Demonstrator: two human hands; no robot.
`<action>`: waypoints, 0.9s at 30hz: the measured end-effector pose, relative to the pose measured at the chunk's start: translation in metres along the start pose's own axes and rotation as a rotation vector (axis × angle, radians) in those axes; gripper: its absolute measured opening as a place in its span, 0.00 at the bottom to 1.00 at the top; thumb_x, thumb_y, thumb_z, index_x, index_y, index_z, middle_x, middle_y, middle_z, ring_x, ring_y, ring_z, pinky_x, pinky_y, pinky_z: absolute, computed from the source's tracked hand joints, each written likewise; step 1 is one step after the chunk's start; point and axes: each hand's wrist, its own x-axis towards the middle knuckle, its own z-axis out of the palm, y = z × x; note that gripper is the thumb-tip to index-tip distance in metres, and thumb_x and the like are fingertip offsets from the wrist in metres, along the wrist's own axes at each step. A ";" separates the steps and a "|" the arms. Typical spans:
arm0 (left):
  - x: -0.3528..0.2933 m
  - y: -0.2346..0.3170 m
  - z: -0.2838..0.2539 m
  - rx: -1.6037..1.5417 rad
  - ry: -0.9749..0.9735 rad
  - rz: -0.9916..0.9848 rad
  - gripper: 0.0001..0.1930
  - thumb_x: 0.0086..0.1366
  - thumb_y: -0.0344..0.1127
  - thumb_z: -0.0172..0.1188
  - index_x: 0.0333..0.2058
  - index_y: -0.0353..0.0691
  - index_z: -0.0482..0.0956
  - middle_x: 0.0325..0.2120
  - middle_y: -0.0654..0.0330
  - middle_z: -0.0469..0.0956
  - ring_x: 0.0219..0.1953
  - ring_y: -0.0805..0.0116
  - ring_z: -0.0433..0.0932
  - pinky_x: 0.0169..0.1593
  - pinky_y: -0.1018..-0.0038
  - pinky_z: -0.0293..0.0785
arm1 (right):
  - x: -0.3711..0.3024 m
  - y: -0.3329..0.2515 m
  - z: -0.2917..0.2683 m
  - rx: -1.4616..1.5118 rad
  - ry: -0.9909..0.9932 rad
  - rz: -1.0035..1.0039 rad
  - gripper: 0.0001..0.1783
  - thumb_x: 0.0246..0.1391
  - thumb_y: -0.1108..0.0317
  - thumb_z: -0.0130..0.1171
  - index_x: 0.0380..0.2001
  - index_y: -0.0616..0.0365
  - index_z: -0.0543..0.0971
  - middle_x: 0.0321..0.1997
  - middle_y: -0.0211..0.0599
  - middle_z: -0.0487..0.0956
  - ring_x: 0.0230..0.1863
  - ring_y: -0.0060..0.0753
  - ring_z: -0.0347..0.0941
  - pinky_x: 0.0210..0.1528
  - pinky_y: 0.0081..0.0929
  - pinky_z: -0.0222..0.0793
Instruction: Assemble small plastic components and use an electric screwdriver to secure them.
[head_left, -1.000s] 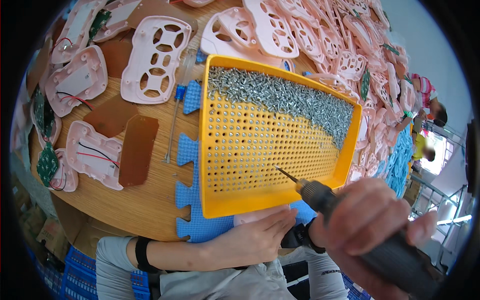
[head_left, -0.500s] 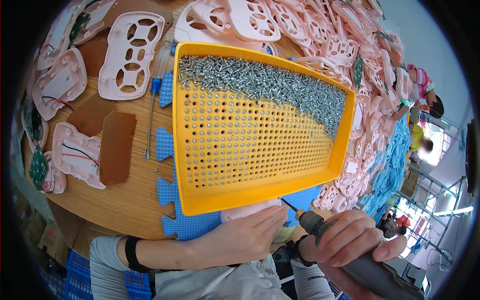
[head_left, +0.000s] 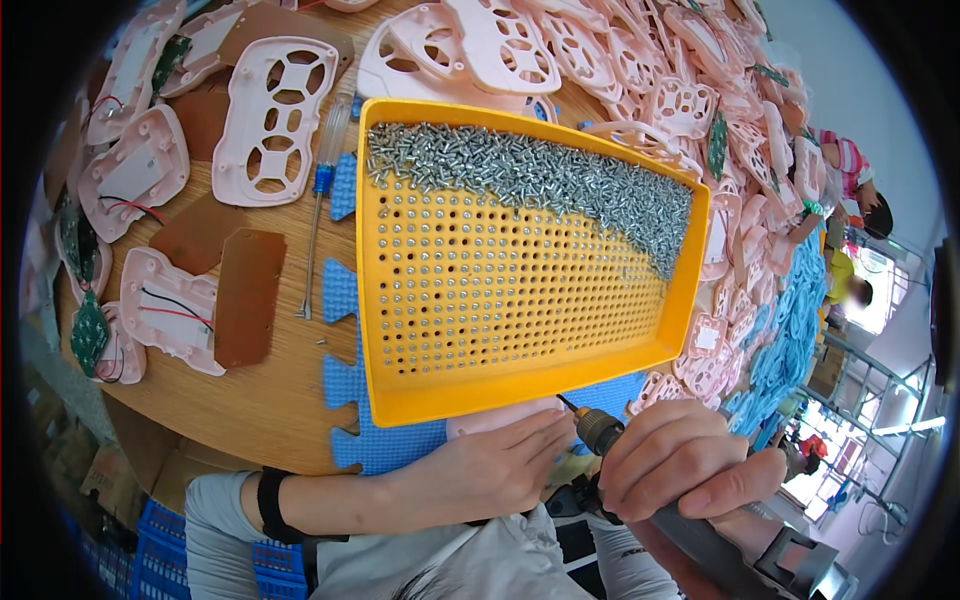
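Note:
My right hand [head_left: 690, 460] is wrapped around a dark electric screwdriver [head_left: 605, 435]. Its thin bit points up and left, with the tip beside a pale pink plastic shell [head_left: 480, 418]. My left hand [head_left: 500, 465] lies over that shell and holds it, fingers together and stretched toward the bit. Most of the shell is hidden under the hand and the tray's edge. Just beyond stands a yellow screw tray [head_left: 520, 397], its perforated floor partly filled with seated screws. A heap of loose silver screws [head_left: 520, 170] covers its far side.
Blue foam mat [head_left: 390, 450] lies under the tray. A long screwdriver [head_left: 315, 230] rests left of it, near pink shells [head_left: 270, 120] with wires, brown boards [head_left: 250, 300] and green circuit boards [head_left: 90, 335]. Pink shells [head_left: 600, 60] pile up far right, beside blue cables [head_left: 775, 330]. People sit beyond.
My right hand and the electric screwdriver have shifted slightly left, the bit staying near the pink shell. My left hand keeps its place on the shell. The whole view has moved a little.

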 end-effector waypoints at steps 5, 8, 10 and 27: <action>0.002 0.001 -0.001 -0.061 -0.017 -0.016 0.19 0.54 0.36 0.50 0.39 0.27 0.78 0.43 0.51 0.77 0.51 0.62 0.74 0.61 0.70 0.62 | 0.008 -0.002 -0.005 0.013 -0.112 0.027 0.09 0.55 0.74 0.52 0.33 0.66 0.63 0.20 0.49 0.74 0.17 0.41 0.72 0.19 0.34 0.72; 0.000 0.000 0.000 -0.037 -0.015 0.006 0.18 0.54 0.35 0.50 0.38 0.26 0.78 0.43 0.50 0.77 0.51 0.62 0.74 0.61 0.71 0.62 | 0.015 0.001 -0.014 0.083 -0.226 0.009 0.10 0.52 0.76 0.53 0.33 0.65 0.62 0.19 0.48 0.74 0.15 0.41 0.71 0.18 0.34 0.72; 0.002 0.000 0.001 -0.011 0.062 0.004 0.13 0.52 0.32 0.52 0.33 0.29 0.78 0.40 0.52 0.78 0.48 0.64 0.75 0.58 0.72 0.65 | 0.020 -0.003 -0.020 0.129 -0.329 0.018 0.12 0.51 0.76 0.55 0.34 0.63 0.62 0.19 0.47 0.74 0.15 0.41 0.71 0.18 0.35 0.71; -0.002 0.003 0.004 -0.015 0.127 -0.065 0.21 0.49 0.33 0.51 0.41 0.27 0.78 0.47 0.49 0.75 0.54 0.62 0.71 0.64 0.70 0.57 | 0.056 0.024 0.015 -0.189 0.004 -0.103 0.28 0.47 0.45 0.61 0.40 0.52 0.62 0.19 0.32 0.75 0.16 0.27 0.73 0.15 0.20 0.70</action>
